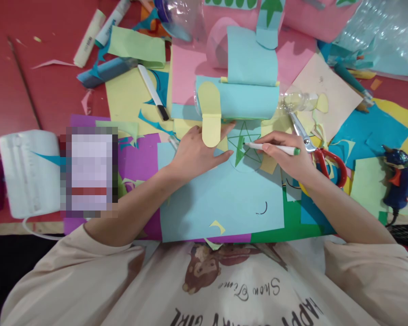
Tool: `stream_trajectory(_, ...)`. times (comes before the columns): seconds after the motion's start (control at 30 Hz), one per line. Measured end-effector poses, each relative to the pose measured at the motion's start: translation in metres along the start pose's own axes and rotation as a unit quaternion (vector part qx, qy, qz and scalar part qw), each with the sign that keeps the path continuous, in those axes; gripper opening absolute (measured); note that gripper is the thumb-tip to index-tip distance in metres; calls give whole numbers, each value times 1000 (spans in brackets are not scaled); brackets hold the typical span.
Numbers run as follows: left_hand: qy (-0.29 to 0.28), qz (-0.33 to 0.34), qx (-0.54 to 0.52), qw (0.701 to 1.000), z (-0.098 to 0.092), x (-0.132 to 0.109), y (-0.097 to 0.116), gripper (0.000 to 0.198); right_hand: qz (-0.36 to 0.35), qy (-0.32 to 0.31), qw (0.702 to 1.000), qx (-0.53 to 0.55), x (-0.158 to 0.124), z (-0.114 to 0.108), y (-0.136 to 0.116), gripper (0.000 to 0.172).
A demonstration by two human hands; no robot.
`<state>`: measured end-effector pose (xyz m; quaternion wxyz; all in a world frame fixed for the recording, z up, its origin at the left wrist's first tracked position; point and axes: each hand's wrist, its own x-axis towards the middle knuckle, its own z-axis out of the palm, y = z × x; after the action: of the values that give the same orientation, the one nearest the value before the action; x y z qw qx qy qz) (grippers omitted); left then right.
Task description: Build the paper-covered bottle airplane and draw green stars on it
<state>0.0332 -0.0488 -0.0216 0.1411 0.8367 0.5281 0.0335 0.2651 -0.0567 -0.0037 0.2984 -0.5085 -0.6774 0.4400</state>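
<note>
My right hand is closed around a white marker with a green end. Its tip touches a green star drawn inside a circle on a light blue sheet; part of the star is coloured in. Spread on the same sheet, my left hand lies left of the star with its fingers apart. A pale yellow paper strip overlaps its fingers from above. Just beyond both hands is a plastic bottle wrapped in light blue paper.
Red-handled scissors lie right of my right hand. A glue gun is at the far right. A white electrical box and a blurred-out rectangle sit at left. Coloured paper scraps and a black-tipped white marker surround the work.
</note>
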Motion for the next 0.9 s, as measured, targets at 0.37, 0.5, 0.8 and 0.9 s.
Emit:
stream_trajectory(0.37, 0, 1, 3, 1000, 1, 0, -1, 60, -2, -15, 1000, 6, 2, 0, -4, 15)
stream_trajectory(0.5, 8, 2, 9, 1000, 0, -1, -1, 59, 14, -3, 1000, 8, 2, 0, -3, 15)
stream_trajectory(0.8, 7, 7, 16, 1000, 2, 0, -2, 60, 14, 13, 1000, -3, 1, 0, -2, 14)
stream_trajectory(0.9, 8, 4, 16, 1000, 1, -1, -2, 60, 14, 13, 1000, 13, 1, 0, -1, 14)
